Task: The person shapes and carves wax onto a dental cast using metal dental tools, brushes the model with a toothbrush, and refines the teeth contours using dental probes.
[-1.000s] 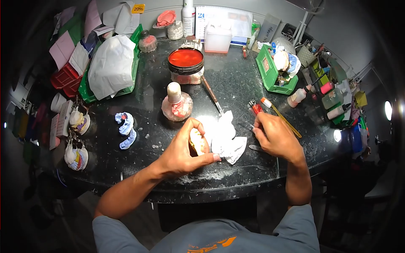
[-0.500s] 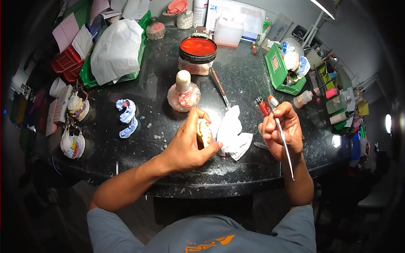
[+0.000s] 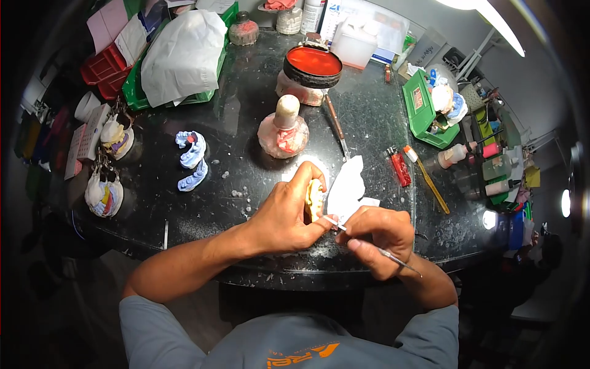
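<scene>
My left hand [image 3: 284,212] is wrapped round a yellowish dental cast [image 3: 314,200], its fingers over the top and thumb along the near side. Much of the cast is hidden by the hand. In my right hand [image 3: 382,237] is a thin metal dental carver [image 3: 395,257], pinched between thumb and fingers. Its front end reaches my left thumb at the cast's near edge; I cannot tell whether it touches the cast. A crumpled white tissue [image 3: 347,187] lies just beyond my right hand.
Beyond the hands stand a capped burner [image 3: 284,132] and a pan of red wax [image 3: 313,61], with a wax knife [image 3: 335,123] beside them. Blue casts [image 3: 192,178] lie left. A red lighter [image 3: 401,169] and brush [image 3: 433,187] lie right, near a green box [image 3: 421,111].
My right hand has come down and left with the carver, from raised at the right to beside the cast. The brush now shows fully. My left hand still holds the cast; the view has shifted slightly.
</scene>
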{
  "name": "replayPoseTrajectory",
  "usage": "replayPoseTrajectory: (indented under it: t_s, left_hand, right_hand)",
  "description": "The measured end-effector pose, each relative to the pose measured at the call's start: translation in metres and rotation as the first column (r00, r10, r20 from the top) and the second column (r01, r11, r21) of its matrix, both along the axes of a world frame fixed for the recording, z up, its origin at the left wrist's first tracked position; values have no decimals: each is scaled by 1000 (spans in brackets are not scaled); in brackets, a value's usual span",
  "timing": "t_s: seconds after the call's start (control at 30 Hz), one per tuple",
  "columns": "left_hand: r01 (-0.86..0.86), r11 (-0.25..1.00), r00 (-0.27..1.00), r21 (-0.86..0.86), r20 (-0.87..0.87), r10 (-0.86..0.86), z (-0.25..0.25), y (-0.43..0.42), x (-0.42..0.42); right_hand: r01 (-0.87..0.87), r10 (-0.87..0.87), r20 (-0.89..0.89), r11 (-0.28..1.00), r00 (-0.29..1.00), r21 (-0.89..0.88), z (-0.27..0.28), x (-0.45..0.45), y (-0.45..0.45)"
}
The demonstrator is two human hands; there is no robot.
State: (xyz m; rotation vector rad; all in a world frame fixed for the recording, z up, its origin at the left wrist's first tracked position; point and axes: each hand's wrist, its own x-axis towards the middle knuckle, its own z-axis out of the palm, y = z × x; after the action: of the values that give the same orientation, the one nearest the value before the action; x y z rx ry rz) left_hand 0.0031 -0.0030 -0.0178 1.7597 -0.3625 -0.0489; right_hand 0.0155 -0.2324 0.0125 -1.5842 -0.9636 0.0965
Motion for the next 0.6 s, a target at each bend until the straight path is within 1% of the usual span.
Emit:
replayPoseTrajectory:
  t_s: [0.03, 0.13, 0.17, 0.27, 0.3, 0.4, 0.53, 0.6]
  left_hand:
    - [7, 1000, 1000, 13, 13, -7, 1, 1, 1]
    - [13, 999, 998, 44, 59, -16, 0, 0, 1]
    - [13, 998, 997, 53, 76, -17, -1, 0, 1]
    - [20, 999, 998, 25, 64, -22, 2, 1, 1]
    - [25, 999, 998, 27, 65, -27, 4, 1, 1]
    - [38, 999, 997, 29, 72, -40, 5, 1, -1]
    - [26, 999, 994, 39, 110, -30, 4, -1, -1]
    - [18, 998, 992, 54, 126, -25, 4, -2, -2]
  right_hand:
    - [4, -5, 78, 1000, 997, 11, -1, 0, 5]
    - [-65, 69, 145, 997, 987, -32, -2, 4, 1]
    - [-68, 73, 131, 997, 989, -41, -5, 4, -2]
    - [-74, 70, 123, 997, 990, 26, -3, 8, -3]
    - [-9, 7, 61, 1000, 998, 22, 2, 5, 0]
    - [74, -73, 210, 997, 975, 6, 2, 6, 7]
    - [164, -154, 248, 986, 956, -18, -2, 2, 13]
    - [181, -170, 252, 983, 953, -22, -5, 1, 14]
